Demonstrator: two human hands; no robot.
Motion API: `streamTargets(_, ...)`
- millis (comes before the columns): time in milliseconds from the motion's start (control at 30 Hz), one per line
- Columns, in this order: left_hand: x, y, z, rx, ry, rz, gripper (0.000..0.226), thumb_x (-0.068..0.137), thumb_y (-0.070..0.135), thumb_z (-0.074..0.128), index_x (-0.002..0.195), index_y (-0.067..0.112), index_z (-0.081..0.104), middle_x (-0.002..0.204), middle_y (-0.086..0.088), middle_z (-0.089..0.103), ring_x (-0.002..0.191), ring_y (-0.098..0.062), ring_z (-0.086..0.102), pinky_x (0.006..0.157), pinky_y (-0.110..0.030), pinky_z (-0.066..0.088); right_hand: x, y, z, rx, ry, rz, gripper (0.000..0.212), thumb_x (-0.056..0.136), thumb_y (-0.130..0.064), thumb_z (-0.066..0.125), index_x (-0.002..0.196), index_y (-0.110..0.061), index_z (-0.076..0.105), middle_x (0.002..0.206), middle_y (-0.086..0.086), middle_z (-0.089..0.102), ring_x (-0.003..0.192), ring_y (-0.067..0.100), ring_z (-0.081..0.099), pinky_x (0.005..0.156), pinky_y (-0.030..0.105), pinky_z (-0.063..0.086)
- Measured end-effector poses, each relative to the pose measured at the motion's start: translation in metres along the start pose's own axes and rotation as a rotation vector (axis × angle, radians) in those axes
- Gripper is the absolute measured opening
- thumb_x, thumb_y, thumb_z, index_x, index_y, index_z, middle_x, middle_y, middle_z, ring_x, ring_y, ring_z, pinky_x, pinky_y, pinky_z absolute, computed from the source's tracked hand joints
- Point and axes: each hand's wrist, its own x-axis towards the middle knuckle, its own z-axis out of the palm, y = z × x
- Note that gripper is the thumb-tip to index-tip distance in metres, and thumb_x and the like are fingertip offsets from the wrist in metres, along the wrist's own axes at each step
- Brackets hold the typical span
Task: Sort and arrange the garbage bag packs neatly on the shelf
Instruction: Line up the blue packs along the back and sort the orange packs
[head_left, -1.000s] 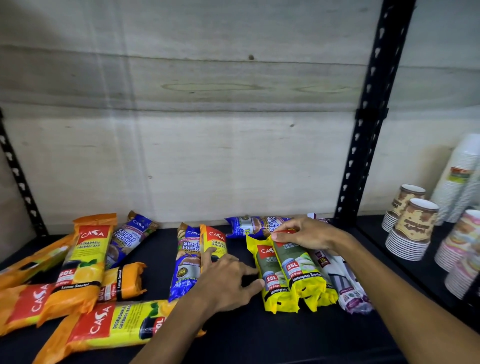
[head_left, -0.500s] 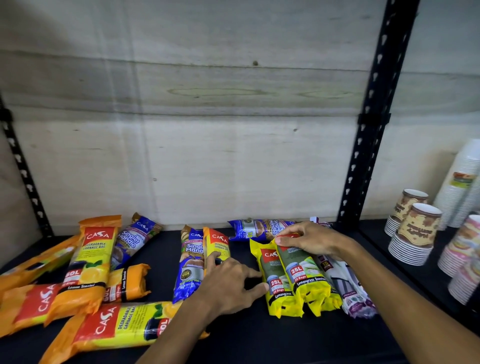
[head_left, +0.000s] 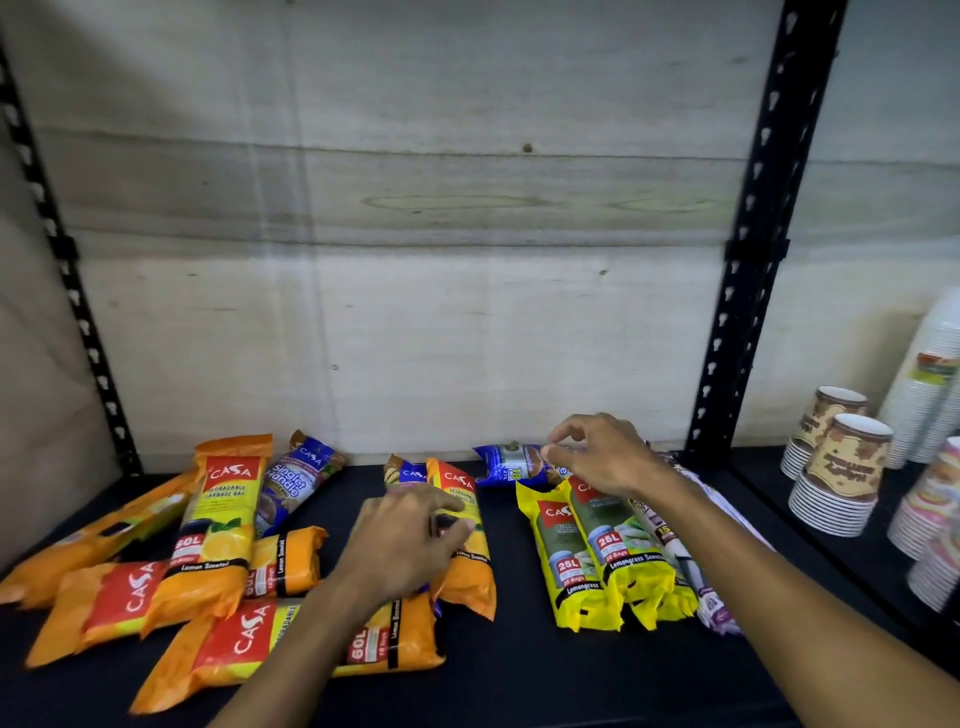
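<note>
Garbage bag packs lie on a black shelf (head_left: 519, 680). My left hand (head_left: 410, 540) reaches in from below, its fingers curled over a small orange Casa pack (head_left: 467, 571); a blue pack (head_left: 408, 473) is mostly hidden under the hand. My right hand (head_left: 597, 457) hovers over the tops of two yellow 25L packs (head_left: 569, 566) that lie side by side. Its thumb and forefinger are apart, close to a blue pack (head_left: 511, 465) lying crosswise at the back. A white and purple pack (head_left: 711, 608) lies to the right of the yellow ones.
Several orange 60L packs (head_left: 218, 530) lie heaped at the left with a blue Singlet Handle pack (head_left: 298, 483). A black perforated post (head_left: 753, 260) divides the shelf. Stacks of paper cups (head_left: 841, 467) stand to its right. A plywood wall closes the back.
My right hand has lifted off the yellow packs and moved back toward the crosswise blue pack. My left hand has slid left and onto the small orange pack.
</note>
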Motion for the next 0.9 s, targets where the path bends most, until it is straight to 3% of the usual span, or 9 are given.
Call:
streamTargets(133,-0.004,-0.022,-0.01,-0.049,0.075,-0.201,0.049,0.088,0.054,0.057,0.13,0.028,0.057,0.136,0.001,0.054,0.109,-0.013,0.057,0.09,-0.034,0.05,-0.009,-0.04,0.018,-0.052,-0.101,-0.017,0.044,0.09,-0.053,0.061,0.121,-0.022,0.063,0.132,0.006,0.06,0.118,0.025,0.056,0.093,0.036,0.05)
streamTargets(267,-0.003,-0.036,-0.01,-0.153,0.003,-0.359,0.051,0.089,0.049,0.06,0.13,0.02,0.055,0.128,-0.001,0.061,0.112,-0.017,0.058,0.091,-0.032,0.048,-0.013,-0.068,0.05,-0.102,-0.309,0.077,0.054,0.094,-0.056,0.054,0.117,-0.007,0.06,0.103,0.007,0.065,0.108,0.027,0.066,0.072,0.031,0.049)
streamTargets(300,-0.002,-0.038,-0.009,-0.189,-0.015,-0.388,0.05,0.088,0.049,0.06,0.128,0.02,0.055,0.126,-0.001,0.063,0.112,-0.017,0.059,0.093,-0.033,0.049,-0.014,-0.073,0.057,-0.083,-0.346,0.114,0.056,0.095,-0.056,0.053,0.122,-0.007,0.058,0.105,0.007,0.066,0.102,0.026,0.068,0.07,0.029,0.05)
streamTargets(400,0.002,-0.043,-0.005,-0.303,-0.067,-0.487,0.053,0.085,0.05,0.064,0.125,0.017,0.054,0.122,-0.003,0.064,0.106,-0.018,0.062,0.094,-0.038,0.052,-0.019,-0.085,0.073,-0.014,-0.373,0.209,0.065,0.097,-0.053,0.051,0.139,-0.005,0.046,0.134,0.013,0.061,0.099,0.026,0.071,0.088,0.035,0.057)
streamTargets(467,0.006,-0.044,-0.004,-0.37,-0.094,-0.531,0.052,0.083,0.05,0.067,0.121,0.017,0.054,0.113,-0.002,0.065,0.097,-0.015,0.063,0.09,-0.039,0.055,-0.02,-0.091,0.08,0.034,-0.364,0.245,0.067,0.096,-0.051,0.054,0.143,-0.005,0.043,0.141,0.015,0.056,0.104,0.03,0.069,0.09,0.038,0.058)
streamTargets(667,0.012,-0.049,-0.004,-0.607,-0.088,-0.58,0.038,0.082,0.031,0.075,0.111,0.015,0.055,0.103,-0.005,0.069,0.088,-0.018,0.071,0.078,-0.04,0.061,-0.017,-0.095,0.089,0.174,-0.347,0.278,0.06,0.092,-0.039,0.067,0.139,-0.008,0.045,0.135,0.013,0.058,0.115,0.033,0.062,0.086,0.042,0.06)
streamTargets(900,0.016,-0.066,-0.007,-0.671,-0.004,-0.616,0.037,0.084,0.023,0.073,0.115,0.013,0.054,0.105,-0.008,0.069,0.087,-0.023,0.072,0.082,-0.045,0.06,-0.018,-0.098,0.091,0.091,-0.307,0.245,0.065,0.09,-0.043,0.069,0.139,-0.008,0.042,0.134,0.012,0.057,0.118,0.03,0.059,0.091,0.04,0.057)
